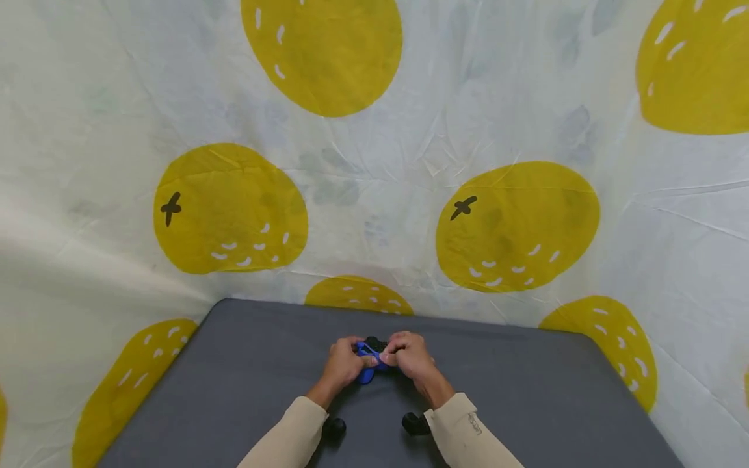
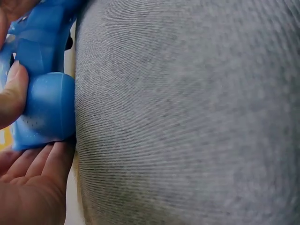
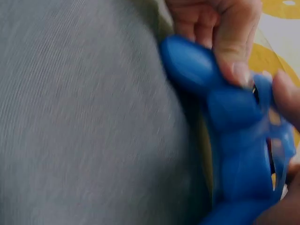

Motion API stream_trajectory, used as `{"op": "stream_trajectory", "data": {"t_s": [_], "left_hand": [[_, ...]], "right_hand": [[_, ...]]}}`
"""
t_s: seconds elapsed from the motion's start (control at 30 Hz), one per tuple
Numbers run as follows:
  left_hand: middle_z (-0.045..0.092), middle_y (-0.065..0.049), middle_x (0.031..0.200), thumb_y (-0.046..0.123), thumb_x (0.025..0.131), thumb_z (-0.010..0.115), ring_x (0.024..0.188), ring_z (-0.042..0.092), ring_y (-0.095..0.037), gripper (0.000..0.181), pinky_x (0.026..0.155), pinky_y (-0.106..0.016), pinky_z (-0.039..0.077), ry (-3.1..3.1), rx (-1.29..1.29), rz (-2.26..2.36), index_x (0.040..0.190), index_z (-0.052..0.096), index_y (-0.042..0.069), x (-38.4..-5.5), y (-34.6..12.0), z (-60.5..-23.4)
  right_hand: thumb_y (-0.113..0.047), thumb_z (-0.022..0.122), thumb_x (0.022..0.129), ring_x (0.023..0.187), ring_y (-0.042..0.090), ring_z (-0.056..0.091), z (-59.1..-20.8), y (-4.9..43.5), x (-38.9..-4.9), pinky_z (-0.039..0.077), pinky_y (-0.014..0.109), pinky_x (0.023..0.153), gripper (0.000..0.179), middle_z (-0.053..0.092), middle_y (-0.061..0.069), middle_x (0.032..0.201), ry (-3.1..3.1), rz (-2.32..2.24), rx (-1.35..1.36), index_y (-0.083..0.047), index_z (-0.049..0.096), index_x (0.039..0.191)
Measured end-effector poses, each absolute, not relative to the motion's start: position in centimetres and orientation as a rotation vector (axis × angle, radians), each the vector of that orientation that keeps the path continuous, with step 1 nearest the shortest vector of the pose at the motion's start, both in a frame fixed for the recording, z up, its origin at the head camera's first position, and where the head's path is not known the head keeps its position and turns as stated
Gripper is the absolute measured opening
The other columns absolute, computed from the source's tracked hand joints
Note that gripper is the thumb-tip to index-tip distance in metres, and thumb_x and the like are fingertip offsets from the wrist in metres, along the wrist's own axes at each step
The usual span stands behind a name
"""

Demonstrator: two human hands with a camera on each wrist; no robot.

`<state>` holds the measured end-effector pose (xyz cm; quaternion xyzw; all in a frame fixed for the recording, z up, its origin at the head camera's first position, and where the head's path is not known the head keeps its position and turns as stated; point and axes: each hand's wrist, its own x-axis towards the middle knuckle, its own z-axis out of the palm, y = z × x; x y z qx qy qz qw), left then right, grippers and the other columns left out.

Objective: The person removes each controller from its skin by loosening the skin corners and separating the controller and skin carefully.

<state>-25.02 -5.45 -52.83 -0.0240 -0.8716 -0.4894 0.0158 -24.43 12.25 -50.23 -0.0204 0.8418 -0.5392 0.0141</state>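
A game controller (image 1: 374, 342), dark where it shows, wears a blue rubbery cover (image 1: 365, 376) and is held between both hands over the grey table. My left hand (image 1: 344, 361) grips its left handle; in the left wrist view the thumb (image 2: 14, 96) presses on the blue cover and the fingers lie round the handle's far side. My right hand (image 1: 411, 356) pinches the cover's edge between thumb and fingers. Thin blue strips of the cover (image 3: 276, 154) stand off the body with gaps beneath, in the right wrist view. The right handle is mostly hidden by the right hand.
The dark grey table (image 1: 263, 364) reaches back to a white cloth (image 1: 374, 214) printed with yellow fruit shapes. A black rounded piece (image 1: 335, 428) sits by the left cuff, another black piece (image 1: 414, 424) by the right cuff.
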Motion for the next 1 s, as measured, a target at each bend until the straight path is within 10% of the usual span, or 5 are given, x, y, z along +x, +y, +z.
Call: {"op": "stream_trajectory", "data": {"t_s": [0.2,0.47,0.8,1.0], "left_hand": [[0.079,-0.017,0.103,0.027,0.079,0.093,0.087,0.073,-0.024,0.048,0.081,-0.043,0.061,-2.721,-0.098,-1.354,0.114,0.077,-0.002,-24.8,-5.6,-52.9],[0.078,-0.013,0.094,0.037,0.075,0.095,0.077,0.067,-0.02,0.049,0.076,-0.041,0.06,-2.766,-0.14,-1.229,0.101,0.075,0.0,-24.6,-5.9,-52.4],[0.07,-0.021,0.132,0.009,0.076,0.093,0.124,0.065,-0.041,0.061,0.102,-0.056,0.053,-2.721,-0.218,-1.297,0.131,0.067,0.002,-23.7,-5.5,-51.6],[0.066,-0.013,0.123,0.005,0.07,0.095,0.115,0.065,-0.035,0.052,0.097,-0.052,0.055,-2.651,-0.245,-1.296,0.117,0.071,0.004,-23.3,-5.0,-51.9]], "right_hand": [[-0.008,0.086,0.079,0.111,0.031,0.061,-51.2,12.5,-23.7,0.023,0.073,0.103,0.009,0.071,0.009,0.109,2.781,-1.593,-0.182,-0.006,0.08,0.073],[0.002,0.082,0.08,0.14,0.045,0.053,-50.8,15.8,-23.1,0.042,0.064,0.114,0.033,0.073,0.018,0.13,2.755,-1.656,-0.178,-0.002,0.08,0.113],[-0.005,0.095,0.068,0.113,0.032,0.062,-51.1,18.1,-22.5,0.053,0.052,0.096,0.067,0.061,0.014,0.127,2.996,-1.02,-0.418,-0.005,0.061,0.126],[-0.008,0.102,0.054,0.09,0.015,0.056,-51.5,18.5,-23.0,0.051,0.037,0.082,0.066,0.06,-0.003,0.101,3.087,-0.993,-0.459,-0.017,0.06,0.104]]}}
